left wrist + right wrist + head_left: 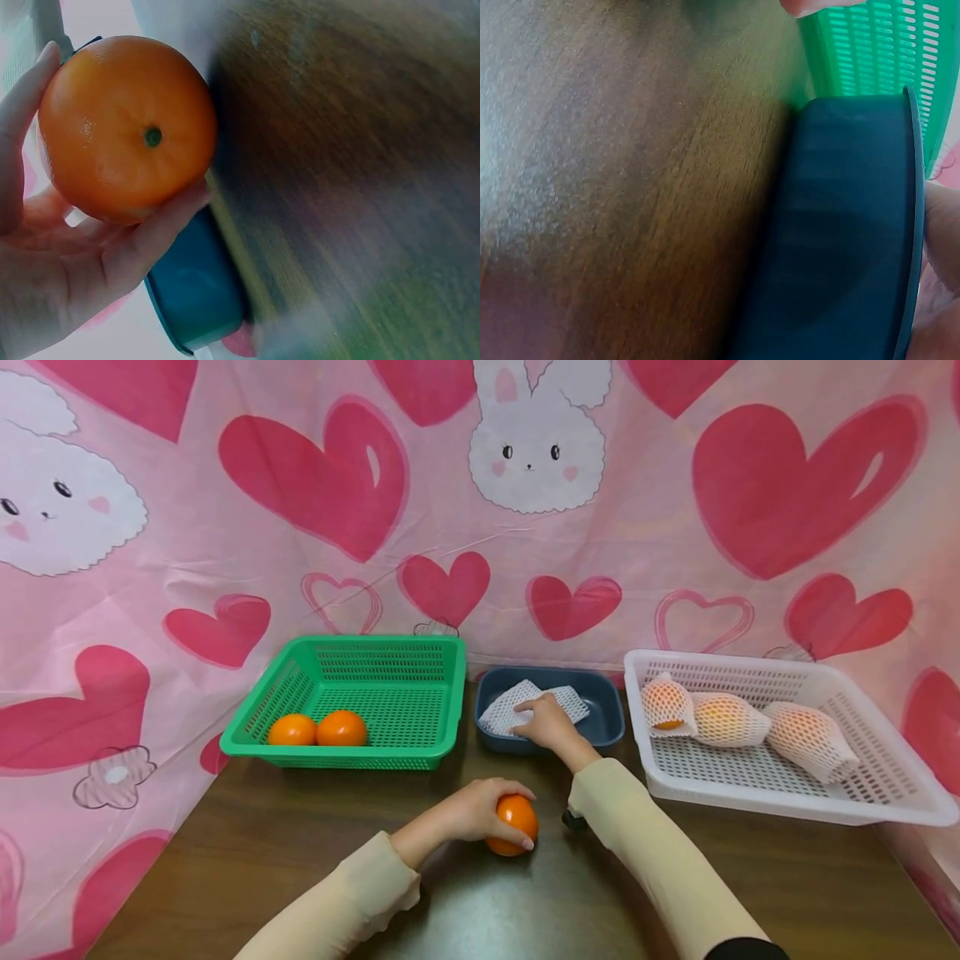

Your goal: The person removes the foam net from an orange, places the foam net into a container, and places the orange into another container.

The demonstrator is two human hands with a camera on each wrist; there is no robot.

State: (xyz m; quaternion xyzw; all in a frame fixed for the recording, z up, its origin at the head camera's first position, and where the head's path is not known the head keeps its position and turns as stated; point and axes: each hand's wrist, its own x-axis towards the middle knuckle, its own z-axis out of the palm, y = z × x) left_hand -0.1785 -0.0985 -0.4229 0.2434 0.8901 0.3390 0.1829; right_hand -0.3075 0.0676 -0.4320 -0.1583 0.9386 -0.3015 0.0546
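Note:
My left hand [480, 810] grips an orange [519, 823] at the middle of the table. In the left wrist view the thumb and fingers curve round the orange [127, 127], its green stem spot facing the camera. My right hand [546, 720] reaches into a dark blue bin [606, 710], its fingertips at a white foam net sleeve [504, 710]. Whether they pinch the sleeve cannot be made out. Another foam net [570, 702] lies beside it. In the right wrist view the wall of the bin [840, 225] hides most of the right hand [941, 300].
At the left, a green basket [450, 710] holds two bare oranges [342, 727]. On the right stands a white basket [750, 802] with three net-wrapped fruits [724, 720]. Behind everything hangs a pink heart-patterned cloth [435, 527]. The brown wooden table [315, 810] spreads in front.

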